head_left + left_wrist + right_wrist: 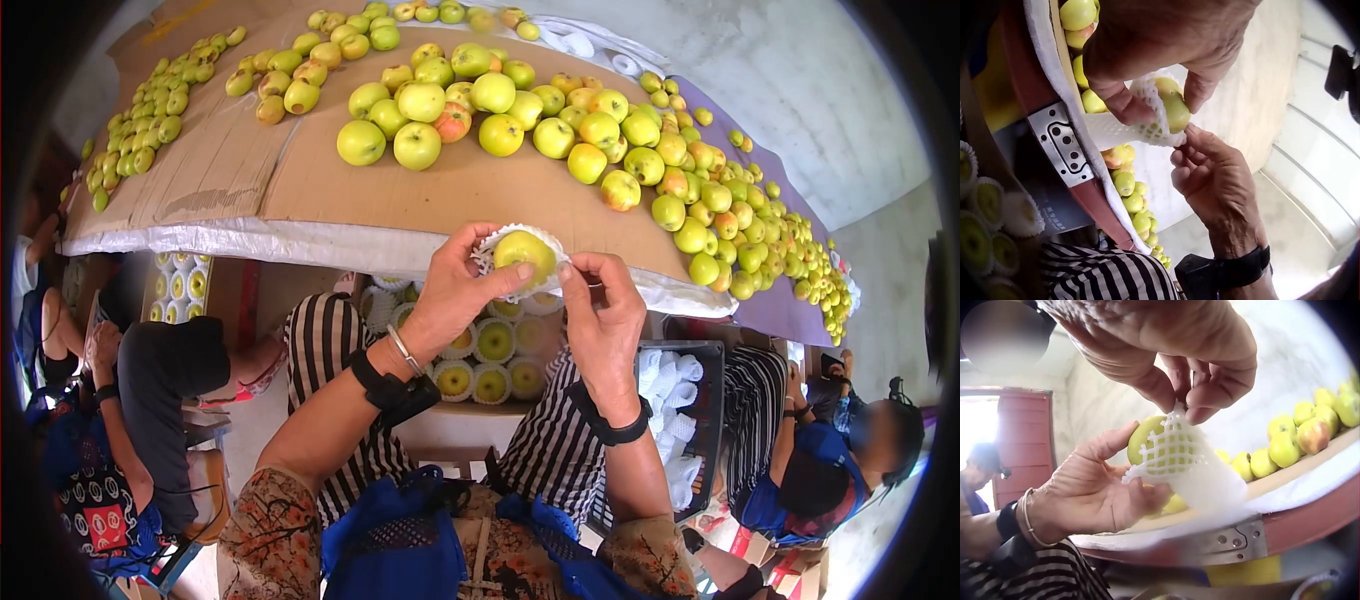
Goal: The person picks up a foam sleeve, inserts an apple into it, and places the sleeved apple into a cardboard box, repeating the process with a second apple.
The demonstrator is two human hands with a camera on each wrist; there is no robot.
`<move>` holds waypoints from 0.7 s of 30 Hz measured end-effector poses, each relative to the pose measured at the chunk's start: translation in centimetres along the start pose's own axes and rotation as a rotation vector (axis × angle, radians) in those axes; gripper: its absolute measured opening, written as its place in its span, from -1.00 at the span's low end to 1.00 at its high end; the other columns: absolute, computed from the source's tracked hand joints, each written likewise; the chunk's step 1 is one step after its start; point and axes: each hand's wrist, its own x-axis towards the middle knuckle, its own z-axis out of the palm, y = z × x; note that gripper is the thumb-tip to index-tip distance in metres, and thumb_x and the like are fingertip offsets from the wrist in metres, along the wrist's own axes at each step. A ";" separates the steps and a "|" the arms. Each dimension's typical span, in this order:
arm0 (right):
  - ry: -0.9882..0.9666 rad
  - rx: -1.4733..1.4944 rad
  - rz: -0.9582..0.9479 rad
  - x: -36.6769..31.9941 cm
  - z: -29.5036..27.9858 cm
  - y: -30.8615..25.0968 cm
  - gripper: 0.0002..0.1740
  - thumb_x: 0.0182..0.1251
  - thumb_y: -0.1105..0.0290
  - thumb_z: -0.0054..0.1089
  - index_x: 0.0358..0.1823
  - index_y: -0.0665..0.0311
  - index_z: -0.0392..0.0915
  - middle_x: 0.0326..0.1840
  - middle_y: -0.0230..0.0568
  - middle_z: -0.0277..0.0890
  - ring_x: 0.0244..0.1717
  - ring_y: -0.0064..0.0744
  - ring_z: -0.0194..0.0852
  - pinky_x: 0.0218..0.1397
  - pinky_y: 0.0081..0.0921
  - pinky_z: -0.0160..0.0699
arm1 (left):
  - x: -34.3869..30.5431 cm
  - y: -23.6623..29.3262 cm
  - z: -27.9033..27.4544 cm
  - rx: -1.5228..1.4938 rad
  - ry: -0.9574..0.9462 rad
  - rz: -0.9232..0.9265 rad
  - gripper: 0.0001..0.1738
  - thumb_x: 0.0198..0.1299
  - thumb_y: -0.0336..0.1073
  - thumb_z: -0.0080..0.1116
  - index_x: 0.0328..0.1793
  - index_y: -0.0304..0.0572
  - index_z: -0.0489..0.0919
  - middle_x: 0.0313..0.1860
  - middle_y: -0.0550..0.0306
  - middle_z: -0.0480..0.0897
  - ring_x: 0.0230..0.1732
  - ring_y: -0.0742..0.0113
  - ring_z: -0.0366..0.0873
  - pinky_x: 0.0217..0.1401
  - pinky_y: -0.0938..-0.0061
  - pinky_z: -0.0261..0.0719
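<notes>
A yellow-green apple [525,256] sits partly inside a white foam net sleeve [1172,447], in front of my chest. My left hand [462,280] grips the apple and net, its thumb across the fruit's front. With thumb and fingertips, my right hand [606,312] pinches the net's edge, drawn to a point in the right wrist view. One side of the apple [1177,114] shows bare in the left wrist view, while the net's loose end hangs off the other side.
A cardboard-covered table [330,190] ahead bears many loose apples [421,101]. Below its edge, a box holds netted apples [494,341]. A dark crate [708,400] of empty foam nets [668,385] stands at my right. Other people sit on both sides.
</notes>
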 end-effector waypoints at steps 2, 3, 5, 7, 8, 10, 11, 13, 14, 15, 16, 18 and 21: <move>-0.096 0.159 0.011 0.1 0.0 -0.2 -0.79 0.27 0.51 0.37 -0.10 0.34 0.60 -0.26 -0.28 0.57 -0.42 -0.53 0.47 -0.37 -0.56 0.45 | 0.3 -0.9 -0.3 -0.010 0.010 0.048 -0.45 0.22 -0.30 0.42 0.27 -0.28 0.46 0.05 0.14 0.62 0.06 0.44 0.57 0.07 0.52 0.60; -0.113 0.154 0.008 0.1 -0.2 -0.3 -0.75 0.23 0.49 0.41 -0.08 0.33 0.60 -0.24 -0.27 0.57 -0.38 -0.54 0.48 -0.34 -0.56 0.45 | 0.4 -1.1 -0.4 -0.014 0.014 0.073 -0.46 0.23 -0.29 0.40 0.27 -0.29 0.45 0.04 0.15 0.62 0.04 0.44 0.57 0.05 0.52 0.61; -0.149 0.143 -0.001 0.1 -1.0 -0.4 -0.66 0.17 0.44 0.49 -0.05 0.30 0.60 -0.18 -0.27 0.56 -0.30 -0.55 0.48 -0.29 -0.55 0.46 | 0.6 -1.0 -0.7 -0.125 0.016 -0.015 -0.49 0.27 -0.28 0.36 0.26 -0.30 0.44 0.03 0.15 0.62 0.00 0.44 0.59 0.02 0.52 0.62; -0.150 -0.106 -0.166 0.5 -1.4 -0.4 -0.23 -0.04 0.33 0.62 0.25 0.28 0.46 -0.04 -0.14 0.57 -0.11 -0.28 0.55 -0.10 -0.35 0.54 | 0.5 -0.8 -0.8 -0.213 0.015 -0.071 -0.52 0.27 -0.25 0.37 0.21 -0.30 0.47 -0.01 0.15 0.63 -0.05 0.47 0.60 -0.05 0.56 0.62; -0.122 -0.228 -0.288 0.8 -1.2 -0.5 -0.12 -0.08 0.31 0.64 0.33 0.28 0.39 -0.01 -0.10 0.57 -0.07 -0.19 0.56 -0.05 -0.29 0.56 | 0.4 -0.6 -0.6 -0.247 0.009 -0.085 -0.53 0.25 -0.22 0.39 0.17 -0.30 0.49 -0.04 0.15 0.64 -0.08 0.50 0.61 -0.10 0.59 0.63; -0.176 -0.379 -0.344 0.9 -0.7 -0.3 0.05 -0.11 0.30 0.64 0.45 0.31 0.22 0.05 0.01 0.55 0.02 0.02 0.55 0.08 -0.15 0.55 | 0.3 -0.7 -0.4 -0.222 -0.033 -0.113 -0.53 0.27 -0.14 0.38 0.14 -0.29 0.51 -0.07 0.16 0.65 -0.13 0.52 0.62 -0.15 0.64 0.62; -0.201 -0.452 -0.375 0.9 -0.5 -0.2 0.13 -0.12 0.30 0.64 0.50 0.32 0.14 0.08 0.07 0.55 0.07 0.13 0.55 0.14 -0.09 0.54 | 0.3 -1.2 -0.5 -0.161 -0.064 -0.125 -0.51 0.30 -0.09 0.34 0.15 -0.29 0.50 -0.08 0.18 0.64 -0.14 0.53 0.61 -0.14 0.64 0.61; -0.279 -0.422 -0.244 0.6 0.5 0.7 0.10 -0.09 0.30 0.63 0.50 0.32 0.15 0.09 0.09 0.54 0.09 0.15 0.56 0.15 -0.10 0.56 | 0.3 -0.8 -0.7 -0.006 -0.129 -0.154 -0.47 0.37 0.02 0.22 0.20 -0.28 0.47 -0.04 0.19 0.62 -0.08 0.49 0.59 -0.05 0.60 0.59; -0.285 -0.366 -0.163 0.3 0.7 0.8 0.07 -0.05 0.31 0.60 0.49 0.34 0.14 0.12 0.18 0.53 0.10 0.20 0.59 0.15 -0.10 0.58 | 0.3 -0.4 -1.0 0.088 -0.164 -0.172 -0.45 0.41 0.07 0.14 0.23 -0.27 0.45 0.00 0.18 0.61 -0.02 0.45 0.58 0.03 0.54 0.58; -0.285 -0.296 -0.125 0.2 0.8 0.9 0.06 -0.04 0.31 0.59 0.49 0.35 0.14 0.13 0.20 0.53 0.10 0.20 0.59 0.15 -0.10 0.59 | 0.2 0.0 -1.2 0.183 -0.196 -0.191 -0.42 0.45 0.12 0.07 0.26 -0.26 0.43 0.05 0.16 0.60 0.05 0.41 0.57 0.12 0.49 0.57; -0.284 -0.225 -0.088 0.0 0.9 1.1 0.04 -0.02 0.30 0.58 0.48 0.35 0.15 0.15 0.22 0.52 0.11 0.21 0.59 0.15 -0.10 0.60 | 0.3 -0.7 -1.2 0.100 -0.170 -0.123 -0.36 0.45 0.19 0.01 0.30 -0.26 0.41 0.08 0.14 0.58 0.10 0.39 0.55 0.18 0.47 0.54; -0.313 -0.165 -0.015 -0.1 1.0 1.0 0.01 -0.01 0.30 0.55 0.47 0.36 0.16 0.18 0.24 0.51 0.13 0.20 0.59 0.17 -0.11 0.61 | 0.5 -2.3 -0.6 -0.067 -0.121 0.013 -0.24 0.44 0.32 -0.09 0.38 -0.25 0.38 0.16 0.10 0.54 0.20 0.35 0.50 0.30 0.42 0.48; -0.375 -0.201 0.042 -0.2 1.5 0.3 -0.04 0.01 0.30 0.51 0.44 0.37 0.18 0.19 0.25 0.51 0.16 0.19 0.58 0.19 -0.13 0.60 | 0.3 -2.6 -0.1 -0.244 -0.161 0.057 -0.21 0.42 0.24 0.03 0.48 -0.29 0.31 0.22 0.01 0.47 0.27 0.34 0.39 0.37 0.43 0.36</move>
